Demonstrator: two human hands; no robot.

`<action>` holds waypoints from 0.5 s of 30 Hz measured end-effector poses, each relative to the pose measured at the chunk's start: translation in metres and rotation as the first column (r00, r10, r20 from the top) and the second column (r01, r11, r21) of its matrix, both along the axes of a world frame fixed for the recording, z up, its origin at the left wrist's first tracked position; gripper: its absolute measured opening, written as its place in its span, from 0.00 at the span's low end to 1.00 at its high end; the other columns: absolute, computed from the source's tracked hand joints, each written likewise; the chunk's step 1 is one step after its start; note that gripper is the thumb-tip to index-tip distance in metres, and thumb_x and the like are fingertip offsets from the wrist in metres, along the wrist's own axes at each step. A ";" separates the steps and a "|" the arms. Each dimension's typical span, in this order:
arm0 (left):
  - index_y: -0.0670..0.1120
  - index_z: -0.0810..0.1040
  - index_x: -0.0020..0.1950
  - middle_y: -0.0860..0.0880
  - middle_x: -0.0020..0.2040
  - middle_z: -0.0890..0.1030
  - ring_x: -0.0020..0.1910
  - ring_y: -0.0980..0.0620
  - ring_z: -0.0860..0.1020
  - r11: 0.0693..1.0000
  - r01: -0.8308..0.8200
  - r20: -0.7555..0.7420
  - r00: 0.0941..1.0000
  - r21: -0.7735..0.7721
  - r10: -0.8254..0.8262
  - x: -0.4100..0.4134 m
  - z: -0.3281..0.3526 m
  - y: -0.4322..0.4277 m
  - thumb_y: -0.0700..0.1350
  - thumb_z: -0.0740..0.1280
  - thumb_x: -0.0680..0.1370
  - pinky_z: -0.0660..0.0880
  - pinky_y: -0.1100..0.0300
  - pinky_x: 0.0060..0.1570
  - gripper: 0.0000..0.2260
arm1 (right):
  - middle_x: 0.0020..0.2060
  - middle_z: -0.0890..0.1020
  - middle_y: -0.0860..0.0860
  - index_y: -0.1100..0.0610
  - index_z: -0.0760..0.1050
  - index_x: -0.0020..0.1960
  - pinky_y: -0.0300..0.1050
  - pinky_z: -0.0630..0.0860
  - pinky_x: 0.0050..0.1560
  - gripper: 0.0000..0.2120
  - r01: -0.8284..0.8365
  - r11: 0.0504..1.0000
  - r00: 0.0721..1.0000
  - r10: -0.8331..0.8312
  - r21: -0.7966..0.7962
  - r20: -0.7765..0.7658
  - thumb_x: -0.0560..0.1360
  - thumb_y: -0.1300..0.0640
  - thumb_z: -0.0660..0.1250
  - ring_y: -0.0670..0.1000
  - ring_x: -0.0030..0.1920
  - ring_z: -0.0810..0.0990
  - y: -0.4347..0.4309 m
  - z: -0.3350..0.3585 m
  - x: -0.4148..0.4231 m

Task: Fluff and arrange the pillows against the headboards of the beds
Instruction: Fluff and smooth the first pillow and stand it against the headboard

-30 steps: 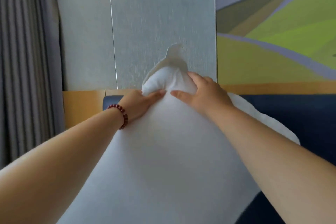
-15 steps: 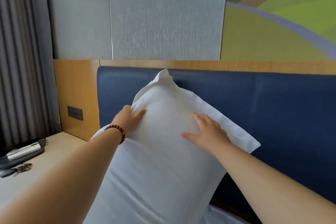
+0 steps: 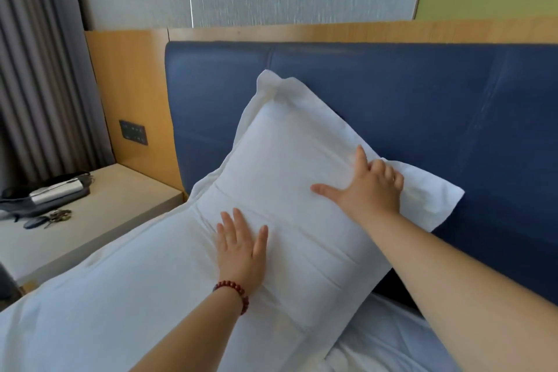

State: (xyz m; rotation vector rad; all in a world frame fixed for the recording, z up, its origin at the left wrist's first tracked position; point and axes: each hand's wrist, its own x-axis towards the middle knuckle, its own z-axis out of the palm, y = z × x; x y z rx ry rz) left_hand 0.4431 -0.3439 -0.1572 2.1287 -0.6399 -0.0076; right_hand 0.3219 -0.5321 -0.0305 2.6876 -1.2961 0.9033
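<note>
Curtain (image 3: 36, 69) hanging far left. Nightstand (image 3: 114, 220) beside the bed is carrying keys (image 3: 51, 217) and a dark pouch (image 3: 45, 196), well apart from the work. A switch panel (image 3: 133, 132) is sitting on the wood panel above it.

White bedding (image 3: 90, 311) is lying lower left; can't tell if it is a second pillow or a duvet.

The pillow (image 3: 287, 166) is leaning tilted against the headboard (image 3: 422, 100), top corner up and touching the blue pad, bottom end resting on the bed. Likely being stood up for display rather than laid flat.

Left hand (image 3: 241, 251), bracelet (image 3: 234, 291) at the wrist, is lying flat on the pillow's lower part, fingers straight and together, gripping nothing. Probably pinning the base so it is not sliding down.

Right hand (image 3: 371, 193) is pressing palm-down near the pillow's right edge, thumb and index spread, outer fingers bending onto the fabric with no clear pinch. Looks like it is pushing the filling back toward the headboard and smoothing the flange.

Sheet (image 3: 392, 338) is showing under the right forearm.

Judging: the settling step is nearly finishing for this pillow and the tilt is needing squaring.
</note>
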 end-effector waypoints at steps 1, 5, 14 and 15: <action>0.50 0.38 0.79 0.50 0.79 0.36 0.78 0.51 0.38 0.997 0.019 -0.096 0.995 -0.072 -0.026 0.004 -0.003 0.001 0.63 0.48 0.80 0.39 0.53 0.76 0.34 | 0.61 0.74 0.56 0.52 0.58 0.74 0.55 0.61 0.65 0.62 -0.014 1.000 0.999 0.014 -0.014 -0.043 0.52 0.13 0.49 0.59 0.64 0.70 0.000 -0.001 0.004; 0.53 0.56 0.79 0.53 0.77 0.62 0.75 0.52 0.61 0.819 -0.224 -0.662 0.713 -0.528 -0.232 0.012 -0.003 0.019 0.68 0.53 0.78 0.56 0.49 0.75 0.33 | 0.54 0.80 0.51 0.54 0.67 0.61 0.54 0.66 0.58 0.50 -0.135 0.991 0.986 0.134 -0.008 -0.099 0.55 0.17 0.58 0.58 0.57 0.76 0.008 -0.017 0.023; 0.48 0.59 0.79 0.50 0.76 0.66 0.74 0.51 0.64 0.596 -0.371 -0.697 0.477 -0.712 -0.536 0.024 0.008 0.025 0.70 0.52 0.77 0.58 0.51 0.75 0.37 | 0.33 0.69 0.46 0.55 0.70 0.51 0.48 0.68 0.33 0.31 -0.405 0.908 0.912 0.394 -0.105 -0.110 0.68 0.27 0.64 0.56 0.36 0.72 0.032 0.018 0.075; 0.48 0.61 0.78 0.51 0.75 0.68 0.73 0.51 0.66 0.577 -0.388 -0.691 0.487 -0.719 -0.534 0.027 0.008 0.021 0.70 0.53 0.77 0.59 0.52 0.75 0.36 | 0.32 0.69 0.47 0.55 0.71 0.51 0.49 0.69 0.34 0.30 -0.449 0.882 0.892 0.433 -0.143 -0.131 0.69 0.28 0.64 0.56 0.37 0.71 0.036 0.025 0.085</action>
